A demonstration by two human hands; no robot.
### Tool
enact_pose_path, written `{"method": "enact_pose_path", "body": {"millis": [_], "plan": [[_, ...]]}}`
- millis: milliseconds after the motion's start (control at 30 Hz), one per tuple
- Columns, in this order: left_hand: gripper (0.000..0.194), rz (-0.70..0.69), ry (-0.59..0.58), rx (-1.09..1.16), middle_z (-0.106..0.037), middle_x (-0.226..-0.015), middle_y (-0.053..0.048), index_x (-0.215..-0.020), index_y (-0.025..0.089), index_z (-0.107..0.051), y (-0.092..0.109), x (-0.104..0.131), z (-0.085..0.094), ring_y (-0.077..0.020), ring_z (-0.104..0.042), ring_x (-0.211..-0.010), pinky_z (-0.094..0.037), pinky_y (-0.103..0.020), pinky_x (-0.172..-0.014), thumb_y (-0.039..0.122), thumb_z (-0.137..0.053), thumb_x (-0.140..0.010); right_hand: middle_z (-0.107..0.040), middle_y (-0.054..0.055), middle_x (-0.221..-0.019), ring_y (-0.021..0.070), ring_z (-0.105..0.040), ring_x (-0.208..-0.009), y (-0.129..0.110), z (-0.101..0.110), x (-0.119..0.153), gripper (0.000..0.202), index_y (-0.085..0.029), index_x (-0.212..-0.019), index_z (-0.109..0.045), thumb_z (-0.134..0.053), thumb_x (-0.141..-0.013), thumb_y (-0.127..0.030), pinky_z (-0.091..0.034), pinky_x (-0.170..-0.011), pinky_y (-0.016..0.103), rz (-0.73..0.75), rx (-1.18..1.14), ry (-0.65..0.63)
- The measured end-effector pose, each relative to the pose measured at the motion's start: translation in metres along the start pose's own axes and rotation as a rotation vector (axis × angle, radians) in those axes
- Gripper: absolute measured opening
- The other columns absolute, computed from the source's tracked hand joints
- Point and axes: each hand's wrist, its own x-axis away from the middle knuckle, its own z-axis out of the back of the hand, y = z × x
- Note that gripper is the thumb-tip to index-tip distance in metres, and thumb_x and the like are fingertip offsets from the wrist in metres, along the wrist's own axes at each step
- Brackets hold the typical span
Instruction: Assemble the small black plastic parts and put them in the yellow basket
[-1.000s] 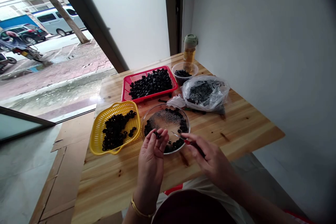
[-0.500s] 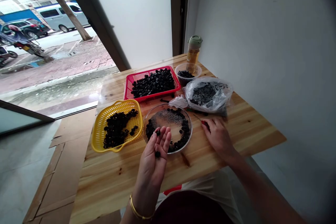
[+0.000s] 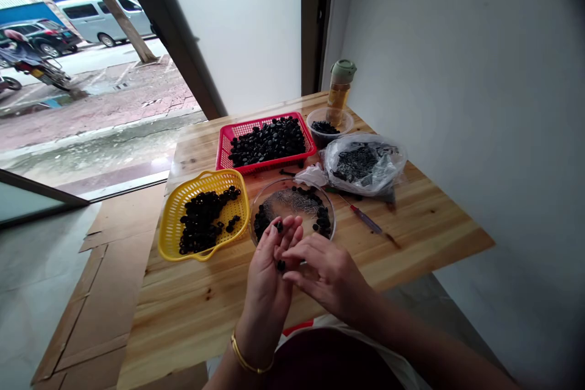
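Note:
My left hand (image 3: pixel 269 274) is held palm up over the near rim of a clear round dish (image 3: pixel 335 219). Its thumb and forefinger pinch a small black round piece (image 3: pixel 279 226). A second black piece (image 3: pixel 280 265) rests loose in the palm. My right hand (image 3: pixel 326 271) comes in from the right, thumb and forefinger apart on either side of that loose piece. Black pieces and thin clear bits line the dish, partly hidden by my hands. On the table to the right lies a screwdriver-like tool (image 3: pixel 366 219) with a thin shaft and coloured handle.
A yellow basket (image 3: pixel 168 228) with black rings stands left of the dish. Behind are a red basket (image 3: pixel 222 149) of black discs, a clear tub (image 3: pixel 346 129), a plastic bag (image 3: pixel 395 164) of dark small parts and a green-lidded bottle (image 3: pixel 340 82). A wall (image 3: pixel 457 103) rises at right.
My right hand has let go of the tool, leaving it on the table, and has moved left to my left palm. My left hand still pinches its black piece.

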Motion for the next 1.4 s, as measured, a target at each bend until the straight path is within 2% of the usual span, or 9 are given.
{"method": "enact_pose_path", "body": {"millis": [133,233,333,433,533,667,900,1267,1400], "plan": [[0.008,-0.134,-0.094,-0.093,-0.082,-0.101,-0.011,-0.102,0.015,-0.07,-0.006,-0.003,0.008,-0.0208,-0.08,-0.1,-0.062,-0.032,-0.094,0.019,-0.068,-0.095,-0.076,0.009,-0.104,0.0244,-0.07,-0.1,0.009,-0.016,-0.003,0.013,-0.018,-0.104,-0.074,-0.072,-0.092,-0.015,-0.057,-0.092,0.037,-0.081,-0.11,-0.05],[0.021,-0.279,-0.221,-0.297,-0.081,-0.106,-0.009,-0.107,0.019,-0.068,-0.002,-0.012,0.015,-0.0217,-0.078,-0.105,-0.059,-0.036,-0.098,0.031,-0.074,-0.091,-0.077,0.006,-0.096,0.0199,-0.071,-0.087,0.022,-0.012,-0.003,0.012,-0.019,-0.102,-0.076,-0.071,-0.092,-0.014,-0.057,-0.078,0.029,-0.213,-0.215,-0.006],[0.021,-0.466,-0.375,-0.863,-0.08,-0.106,-0.01,-0.11,0.019,-0.067,0.011,-0.029,0.019,-0.0238,-0.077,-0.099,-0.06,-0.039,-0.093,0.034,-0.064,-0.096,-0.074,0.002,-0.082,0.0147,-0.062,-0.063,0.036,-0.003,-0.005,0.013,-0.02,-0.102,-0.076,-0.072,-0.091,-0.016,-0.05,-0.058,0.025,-0.372,-0.186,0.083],[0.016,-0.706,-0.441,-1.427,-0.078,-0.1,-0.012,-0.101,0.019,-0.071,0.028,-0.046,0.018,-0.0281,-0.075,-0.095,-0.058,-0.044,-0.089,0.026,-0.059,-0.093,-0.076,0.004,-0.089,0.0152,-0.063,-0.065,0.047,0.008,-0.009,0.012,-0.019,-0.1,-0.076,-0.071,-0.09,-0.015,-0.051,-0.064,0.027,-0.357,-0.085,0.148],[0.018,-0.796,-0.424,-1.542,-0.076,-0.107,-0.015,-0.098,0.019,-0.074,0.042,-0.051,0.016,-0.0317,-0.071,-0.102,-0.053,-0.05,-0.097,0.023,-0.059,-0.09,-0.077,0.005,-0.092,0.0171,-0.066,-0.072,0.053,0.019,-0.012,0.012,-0.019,-0.102,-0.075,-0.069,-0.091,-0.016,-0.051,-0.067,0.027,-0.313,-0.027,0.196],[0.023,-0.908,-0.427,-1.658,-0.073,-0.109,-0.012,-0.107,0.02,-0.073,0.054,-0.045,0.011,-0.0258,-0.069,-0.097,-0.054,-0.04,-0.091,0.027,-0.055,-0.095,-0.074,0.003,-0.083,0.0151,-0.06,-0.063,0.055,0.032,-0.012,0.014,-0.017,-0.104,-0.074,-0.072,-0.09,-0.018,-0.047,-0.061,0.026,-0.354,0.016,0.238],[0.019,-0.793,-0.369,-2.039,-0.065,-0.083,-0.006,-0.082,0.021,-0.06,0.053,-0.056,-0.004,-0.0232,-0.065,-0.082,-0.053,-0.036,-0.08,0.014,-0.044,-0.089,-0.069,0.001,-0.075,0.0133,-0.055,-0.057,0.055,0.036,-0.009,0.01,-0.017,-0.101,-0.073,-0.072,-0.092,-0.021,-0.044,-0.057,0.025,-0.353,-0.006,0.26],[0.012,-0.684,-0.392,-2.321,-0.065,-0.108,-0.013,-0.096,0.018,-0.064,0.042,-0.092,-0.01,-0.027,-0.068,-0.092,-0.053,-0.039,-0.084,0.021,-0.052,-0.095,-0.067,0.0,-0.072,0.0131,-0.054,-0.057,0.057,0.038,0.003,0.009,-0.019,-0.101,-0.072,-0.069,-0.093,-0.021,-0.046,-0.058,0.024,-0.33,-0.049,0.286],[0.018,-0.625,-0.429,-2.382,-0.066,-0.1,-0.014,-0.085,0.017,-0.065,0.037,-0.102,-0.011,-0.0275,-0.069,-0.087,-0.052,-0.038,-0.079,0.017,-0.05,-0.096,-0.068,0.001,-0.074,0.014,-0.056,-0.06,0.055,0.038,0.003,0.008,-0.02,-0.098,-0.073,-0.068,-0.092,-0.022,-0.048,-0.062,0.026,-0.332,-0.065,0.298]]}}
